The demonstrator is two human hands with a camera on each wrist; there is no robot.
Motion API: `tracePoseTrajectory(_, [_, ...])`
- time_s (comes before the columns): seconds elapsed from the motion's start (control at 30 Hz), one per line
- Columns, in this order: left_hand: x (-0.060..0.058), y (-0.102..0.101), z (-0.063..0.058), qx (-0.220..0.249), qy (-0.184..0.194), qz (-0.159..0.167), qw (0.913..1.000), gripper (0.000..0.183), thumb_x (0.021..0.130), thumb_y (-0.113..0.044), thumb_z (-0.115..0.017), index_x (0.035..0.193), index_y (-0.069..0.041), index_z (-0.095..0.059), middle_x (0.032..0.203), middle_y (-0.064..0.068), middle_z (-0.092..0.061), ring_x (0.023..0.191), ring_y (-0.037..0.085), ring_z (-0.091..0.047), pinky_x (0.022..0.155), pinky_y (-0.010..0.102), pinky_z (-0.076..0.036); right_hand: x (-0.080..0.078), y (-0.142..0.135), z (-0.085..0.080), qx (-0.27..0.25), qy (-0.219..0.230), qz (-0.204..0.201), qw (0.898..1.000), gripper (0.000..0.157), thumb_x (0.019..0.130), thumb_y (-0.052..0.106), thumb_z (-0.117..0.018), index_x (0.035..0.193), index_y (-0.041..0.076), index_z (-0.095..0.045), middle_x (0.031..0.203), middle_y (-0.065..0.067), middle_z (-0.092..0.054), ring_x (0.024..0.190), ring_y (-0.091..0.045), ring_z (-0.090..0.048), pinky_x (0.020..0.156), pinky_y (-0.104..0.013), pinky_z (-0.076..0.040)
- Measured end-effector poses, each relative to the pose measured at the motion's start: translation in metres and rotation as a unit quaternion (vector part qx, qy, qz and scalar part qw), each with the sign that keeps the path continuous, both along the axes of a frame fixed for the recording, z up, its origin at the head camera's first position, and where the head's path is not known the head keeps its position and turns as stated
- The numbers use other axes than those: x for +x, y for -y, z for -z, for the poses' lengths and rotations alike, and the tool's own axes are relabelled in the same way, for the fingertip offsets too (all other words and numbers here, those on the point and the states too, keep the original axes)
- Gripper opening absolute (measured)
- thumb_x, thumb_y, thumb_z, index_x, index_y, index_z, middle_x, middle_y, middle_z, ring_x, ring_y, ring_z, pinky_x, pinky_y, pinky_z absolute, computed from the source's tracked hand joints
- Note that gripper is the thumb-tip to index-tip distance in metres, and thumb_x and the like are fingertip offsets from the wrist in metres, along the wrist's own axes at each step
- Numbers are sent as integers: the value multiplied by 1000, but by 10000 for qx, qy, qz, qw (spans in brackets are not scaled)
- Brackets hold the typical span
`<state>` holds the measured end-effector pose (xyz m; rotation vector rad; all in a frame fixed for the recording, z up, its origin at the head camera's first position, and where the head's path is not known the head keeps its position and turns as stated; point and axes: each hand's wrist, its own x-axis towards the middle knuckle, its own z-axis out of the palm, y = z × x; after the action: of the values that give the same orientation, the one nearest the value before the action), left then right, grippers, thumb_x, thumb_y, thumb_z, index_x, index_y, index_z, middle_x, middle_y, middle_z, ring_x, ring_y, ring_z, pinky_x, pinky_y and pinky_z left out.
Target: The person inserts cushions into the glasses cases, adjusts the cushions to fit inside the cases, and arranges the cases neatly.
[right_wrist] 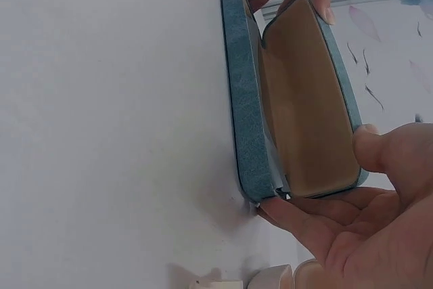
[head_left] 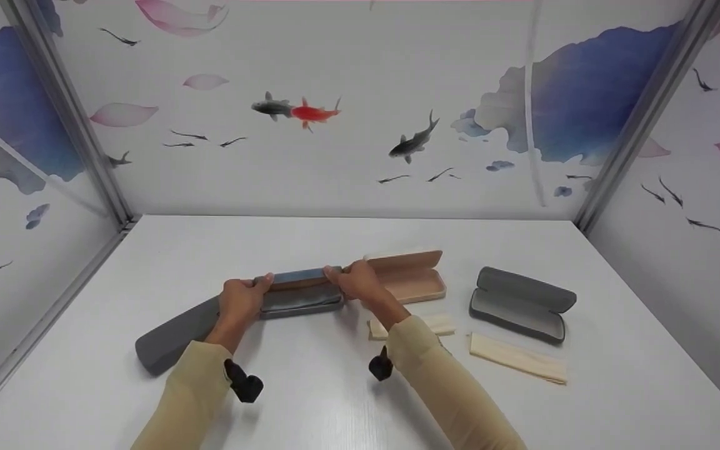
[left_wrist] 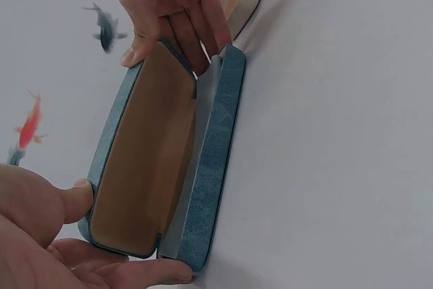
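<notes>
A blue glasses case [head_left: 304, 310] with a brown lining stands with its lid raised between both hands. My left hand [head_left: 242, 305] grips its left end, the thumb [left_wrist: 80, 197] on the lid's edge and fingers along the end of the base. At the right end my right hand [head_left: 360, 280] holds it likewise, thumb [right_wrist: 369, 148] on the lid rim and fingers beneath. Greyish material [left_wrist: 203, 126] shows along the inside of the base. Just behind my left hand lies a long grey case [head_left: 175, 336], its lid down.
Beyond my right hand a pinkish case [head_left: 411, 286] lies with its lid up. Farther right is a dark grey case [head_left: 522, 307], also with lid raised. Folded cream cloths [head_left: 517, 359] lie in front of these two cases. Patterned panels [head_left: 335, 181] enclose the white table [head_left: 310, 400].
</notes>
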<state>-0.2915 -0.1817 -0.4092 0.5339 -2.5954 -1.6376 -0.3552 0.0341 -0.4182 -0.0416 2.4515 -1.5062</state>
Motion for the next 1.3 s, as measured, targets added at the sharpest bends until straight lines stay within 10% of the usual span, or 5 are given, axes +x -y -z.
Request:
tracePoseTrajectory(0.43, [0, -4, 0, -216, 30, 60, 9997, 53, 101, -34, -59, 128, 11, -59, 106, 19, -65, 97, 27, -55, 84, 37, -48, 2, -10, 4, 91, -132, -211, 9996, 39, 99, 39, -62, 87, 2, -56, 65, 2, -36, 63, -13, -38, 73, -32, -41])
tracePoseTrajectory(0.6, [2, 0, 4, -287, -47, 204, 9994, 45, 101, -31, -60, 120, 9, -66, 88, 11, -60, 88, 26, -54, 74, 34, -44, 3, -12, 7, 115, -194, -312, 9993, 43, 99, 40, -63, 99, -3, -65, 80, -1, -51, 80, -15, -50, 79, -33, -44])
tracePoseTrajectory(0.73, [3, 1, 6, -294, 39, 315, 9991, 49, 101, -29, -60, 130, 11, -59, 118, 24, -63, 103, 30, -54, 85, 40, -48, 5, -13, 9, 209, -122, -246, 9994, 46, 97, 41, -66, 110, -3, -67, 99, -6, -58, 101, -21, -54, 85, -35, -44])
tracePoseTrajectory(1.03, [0, 5, 6, -305, 221, 470, 9982, 56, 101, -26, -59, 140, 13, -47, 139, 30, -53, 116, 33, -52, 100, 47, -47, 2, -16, 11, 80, -187, -370, 9991, 36, 94, 36, -70, 72, 12, -56, 63, 4, -39, 64, -13, -39, 63, -28, -35])
tracePoseTrajectory(1.3, [2, 8, 11, -688, 164, 588, 9958, 57, 96, -19, -67, 137, 16, -48, 141, 35, -50, 127, 44, -54, 104, 52, -47, 2, -18, 18, 292, -258, -431, 9983, 54, 90, 30, -76, 134, 1, -62, 136, -18, -63, 122, -22, -60, 95, -35, -53])
